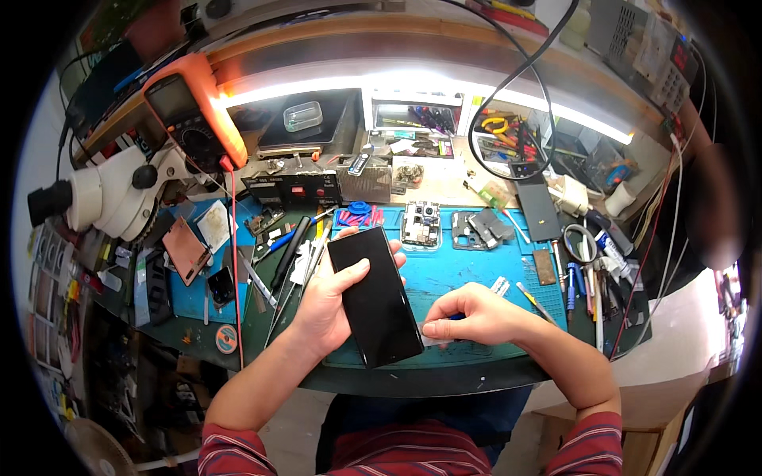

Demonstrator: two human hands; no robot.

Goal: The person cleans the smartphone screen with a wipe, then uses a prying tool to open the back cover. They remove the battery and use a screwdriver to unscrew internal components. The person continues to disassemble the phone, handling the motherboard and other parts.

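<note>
A black smartphone (376,297) lies tilted in my left hand (333,297), dark screen facing up. The left thumb rests on the screen, and the fingers wrap round the phone's far edge. At the phone's lower right edge, my right hand (468,313) pinches a thin pale flat piece (432,341) between thumb and forefinger. The piece touches or nearly touches the phone's side; its kind is too small to tell. A bit of blue shows inside the right hand's curled fingers. Beyond the hands, an opened phone body (421,224) with exposed cameras sits on the blue mat (468,268).
Disassembled phone parts (482,229) lie at the mat's far side. An orange multimeter (194,111) and a white microscope (107,194) stand at left. Tweezers and pens lie left of the phone. Screwdrivers (571,285) and a tape roll (580,243) crowd the right. A black cable loop (471,143) hangs overhead.
</note>
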